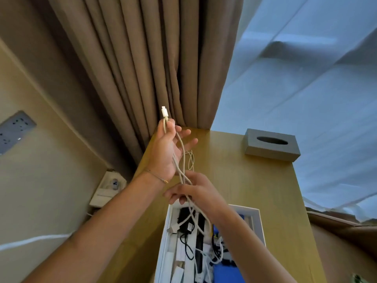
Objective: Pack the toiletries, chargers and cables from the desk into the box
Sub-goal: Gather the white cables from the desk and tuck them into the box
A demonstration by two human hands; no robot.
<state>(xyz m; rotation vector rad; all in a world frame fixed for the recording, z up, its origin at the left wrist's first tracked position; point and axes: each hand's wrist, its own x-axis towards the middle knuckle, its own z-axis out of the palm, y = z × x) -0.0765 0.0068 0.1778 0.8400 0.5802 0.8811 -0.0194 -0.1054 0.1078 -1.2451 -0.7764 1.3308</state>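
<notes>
A white cable (179, 158) is being gathered into loops above the table (240, 180), so the step in hand looks like coiling it before it goes into the box (257, 219). The left hand (166, 152) is raised toward the far side, its fingers loosely spread, with the cable's upper end pinned between thumb and palm and the white plug (164, 112) standing up above the fingertips. The right hand (190, 189) sits nearer and lower, its fingers closed around several strands where they cross. Below it the rest of the cable hangs down into the white box, which lies on the near part of the table and already holds a tangle of black and white leads, adapters and something blue. Far right on the table stands a grey tissue holder (272, 145), well apart from the work; a brown curtain (146, 58) hangs behind. The next move probably calls for drawing the trailing length up out of the box, finishing the loops so they stay together, then lowering the bundle in without snagging the leads already there.
</notes>
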